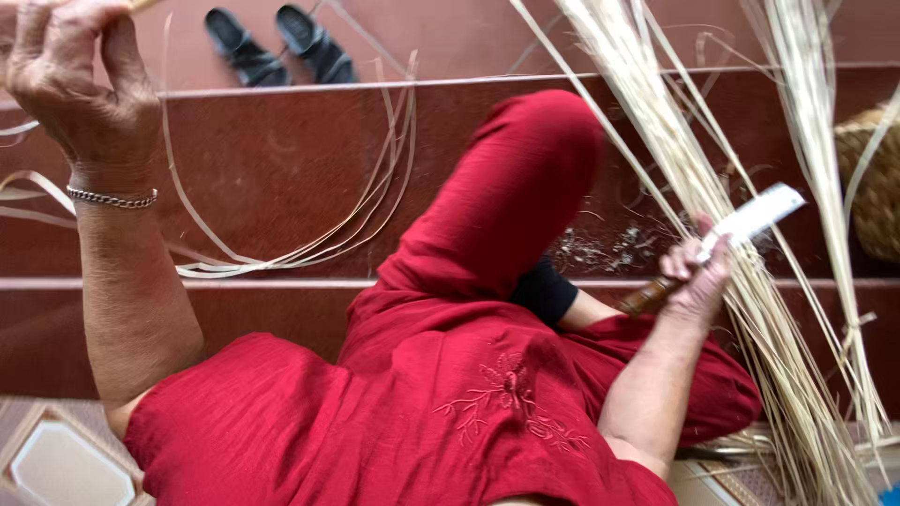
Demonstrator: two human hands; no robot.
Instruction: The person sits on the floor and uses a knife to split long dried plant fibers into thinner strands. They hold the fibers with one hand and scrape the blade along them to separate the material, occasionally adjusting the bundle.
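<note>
Red cloth of the person's own clothing fills the bottom of the head view, one bent knee rising toward mid-frame. Only one view, so everything below comes from it.

Right hand sits low right, fingers curled tight around the brown wooden handle of a knife. Blade is pale and flat and points up and to the right, away from the body; its long axis runs diagonally from the handle at lower left to the tip at upper right. Blade lies across the bundle of pale cane strips, touching or just in front of it — cannot tell which.

Bundle's long axis is steep: it runs from top centre down to the lower right corner, fanning past the right hand. A second sheaf hangs further right, roughly parallel.

Left hand is raised at top left, well apart from the knife, a bracelet at the wrist. Fingers are closed in a pinch at the very top edge; a strip end seems held there, but the frame cuts it off. Loose curved strips loop over the red tiled steps between the two hands.

Right hand is the nearer one to the bundle — the left is far across the frame.

Also seen: a pair of dark sandals on the upper step, a woven basket at the right edge, shavings on the step beside the knee.
</note>
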